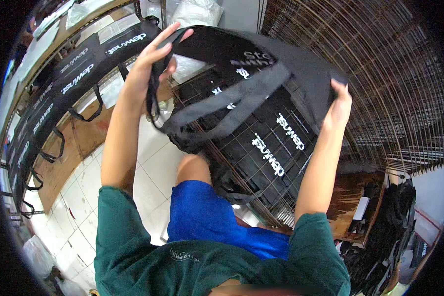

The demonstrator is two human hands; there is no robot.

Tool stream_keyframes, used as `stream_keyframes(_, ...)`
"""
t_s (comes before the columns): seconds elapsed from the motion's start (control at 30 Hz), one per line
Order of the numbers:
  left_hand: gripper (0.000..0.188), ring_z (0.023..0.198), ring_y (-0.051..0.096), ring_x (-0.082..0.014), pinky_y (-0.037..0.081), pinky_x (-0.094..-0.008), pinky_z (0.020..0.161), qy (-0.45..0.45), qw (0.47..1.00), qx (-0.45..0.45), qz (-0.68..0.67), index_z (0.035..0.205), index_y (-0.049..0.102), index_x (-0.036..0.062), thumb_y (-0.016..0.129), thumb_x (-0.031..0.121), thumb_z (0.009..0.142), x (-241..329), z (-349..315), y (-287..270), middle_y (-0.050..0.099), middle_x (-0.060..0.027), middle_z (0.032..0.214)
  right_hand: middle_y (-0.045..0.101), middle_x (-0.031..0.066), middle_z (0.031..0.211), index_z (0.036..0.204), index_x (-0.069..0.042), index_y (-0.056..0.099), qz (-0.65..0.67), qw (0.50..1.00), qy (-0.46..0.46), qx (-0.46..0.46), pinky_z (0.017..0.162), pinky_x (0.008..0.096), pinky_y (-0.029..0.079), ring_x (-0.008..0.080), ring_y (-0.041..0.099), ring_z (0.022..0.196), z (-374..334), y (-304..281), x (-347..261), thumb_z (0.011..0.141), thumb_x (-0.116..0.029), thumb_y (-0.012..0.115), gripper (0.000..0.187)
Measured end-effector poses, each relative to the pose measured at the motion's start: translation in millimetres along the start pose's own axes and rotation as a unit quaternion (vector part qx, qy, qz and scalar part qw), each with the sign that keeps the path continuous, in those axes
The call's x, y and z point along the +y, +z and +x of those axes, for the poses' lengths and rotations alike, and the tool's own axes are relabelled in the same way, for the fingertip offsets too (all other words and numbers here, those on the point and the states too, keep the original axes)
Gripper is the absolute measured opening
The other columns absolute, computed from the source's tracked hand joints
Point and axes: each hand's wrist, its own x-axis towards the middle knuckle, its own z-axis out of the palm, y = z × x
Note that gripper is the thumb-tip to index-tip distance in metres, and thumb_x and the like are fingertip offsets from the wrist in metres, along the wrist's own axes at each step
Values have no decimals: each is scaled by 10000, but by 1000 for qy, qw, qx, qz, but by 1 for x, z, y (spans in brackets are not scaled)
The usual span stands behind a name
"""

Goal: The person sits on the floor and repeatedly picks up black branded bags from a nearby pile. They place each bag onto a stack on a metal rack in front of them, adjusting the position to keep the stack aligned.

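A black fabric bag [308,61] with white lettering and long dark straps [246,96] is held up and stretched between my two hands. My left hand [155,61] grips its left end, thumb and fingers around the dark cloth and strap. At the right end, my right hand [338,104] pinches the edge with the thumb on top; its other fingers are hidden behind the fabric. Below the bag, black pieces with white print [276,143] lie on a wire mesh rack [222,163]. The bag covers part of them.
Stacked wire mesh racks [380,79] rise at the right. To the left, a shelf holds a row of black printed bags [79,79] with hanging handles. A wooden box [345,212] and a bunch of dark strips [399,217] are at the lower right. White tiles [79,217] cover the floor.
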Motion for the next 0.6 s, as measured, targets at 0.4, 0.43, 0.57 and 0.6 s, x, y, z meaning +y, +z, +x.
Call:
stream_keyframes(0.4, 509, 659, 526, -87, 357, -221, 491, -350, 905, 167, 173, 1316, 426, 132, 552, 101, 824, -284, -34, -181, 600, -33, 947, 381, 127, 1340, 1413, -69, 149, -180, 934, 217, 218, 1025, 384, 283, 284, 371, 1217, -13, -123, 315, 645, 76, 562, 884)
stream_keyframes(0.43, 504, 713, 544, -94, 374, -259, 553, -376, 886, 196, 186, 1309, 438, 153, 561, 109, 822, -316, -43, -198, 628, -42, 1003, 362, 143, 1354, 1428, -76, 102, -186, 929, 245, 205, 1031, 387, 274, 293, 360, 1231, -11, -145, 346, 660, 91, 535, 897)
stream_keyframes(0.57, 461, 695, 549, -94, 372, -232, 552, -432, 857, 241, 147, 1279, 450, 53, 557, 96, 832, -342, -53, -177, 651, -67, 954, 336, 153, 1367, 1434, -67, 85, -257, 897, 264, 245, 1013, 340, 281, 265, 375, 1208, -19, -154, 376, 699, 99, 481, 851)
stream_keyframes(0.6, 462, 690, 546, -91, 371, -228, 551, -424, 859, 251, 138, 1279, 447, 44, 555, 96, 833, -345, -56, -179, 650, -69, 959, 328, 157, 1377, 1434, -75, 90, -265, 890, 262, 261, 1029, 354, 265, 279, 356, 1232, -22, -151, 380, 705, 97, 485, 847)
